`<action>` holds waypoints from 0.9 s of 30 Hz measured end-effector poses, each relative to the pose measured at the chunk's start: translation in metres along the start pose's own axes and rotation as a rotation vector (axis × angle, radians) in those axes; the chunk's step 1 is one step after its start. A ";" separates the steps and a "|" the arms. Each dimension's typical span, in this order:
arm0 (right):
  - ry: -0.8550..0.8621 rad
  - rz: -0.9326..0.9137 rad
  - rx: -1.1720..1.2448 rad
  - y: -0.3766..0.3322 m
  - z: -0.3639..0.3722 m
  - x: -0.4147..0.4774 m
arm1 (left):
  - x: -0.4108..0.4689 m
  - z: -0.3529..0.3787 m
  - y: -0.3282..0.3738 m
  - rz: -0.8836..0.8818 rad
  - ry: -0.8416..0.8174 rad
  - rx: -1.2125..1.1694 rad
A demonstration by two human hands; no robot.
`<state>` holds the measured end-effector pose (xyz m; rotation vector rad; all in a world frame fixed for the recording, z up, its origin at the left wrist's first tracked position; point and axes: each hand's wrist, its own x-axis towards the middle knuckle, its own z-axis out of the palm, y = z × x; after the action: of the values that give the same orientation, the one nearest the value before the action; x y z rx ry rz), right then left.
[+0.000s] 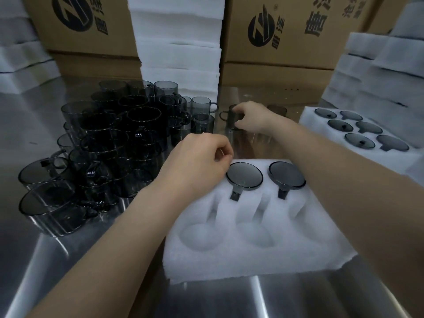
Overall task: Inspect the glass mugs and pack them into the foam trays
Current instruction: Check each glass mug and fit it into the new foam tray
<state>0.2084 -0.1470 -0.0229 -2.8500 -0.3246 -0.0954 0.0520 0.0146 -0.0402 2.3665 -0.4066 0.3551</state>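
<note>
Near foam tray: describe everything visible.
The near foam tray is white, soft-looking, lying flat on the steel table. Two grey glass mugs sit upside down in its far pockets, handles in slots; at least two near pockets are empty. The left hand covers its far left corner; the right forearm crosses its right side.

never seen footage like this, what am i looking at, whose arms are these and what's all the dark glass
No machine here: a person wears a camera on the head, so this single view looks down at their bare arms. On the steel table stands a crowd of smoky grey glass mugs. The right hand grips one such mug farther back. The left hand, fingers curled, is at the white foam tray, where two mugs already sit; whether it holds anything is unclear.
</note>
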 end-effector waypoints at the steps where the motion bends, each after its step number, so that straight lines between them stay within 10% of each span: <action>1: 0.041 0.006 0.022 0.001 0.000 -0.001 | 0.000 0.000 0.000 0.002 -0.001 0.000; 15: 0.245 -0.141 0.701 -0.029 -0.027 -0.118 | -0.002 0.001 0.001 0.027 0.165 -0.020; 27: 0.044 -0.233 0.985 -0.023 -0.020 -0.135 | 0.002 0.004 -0.006 0.031 0.215 -0.017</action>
<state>0.0715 -0.1590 -0.0108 -1.8301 -0.5150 -0.0280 0.0568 0.0160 -0.0461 2.2783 -0.3429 0.6120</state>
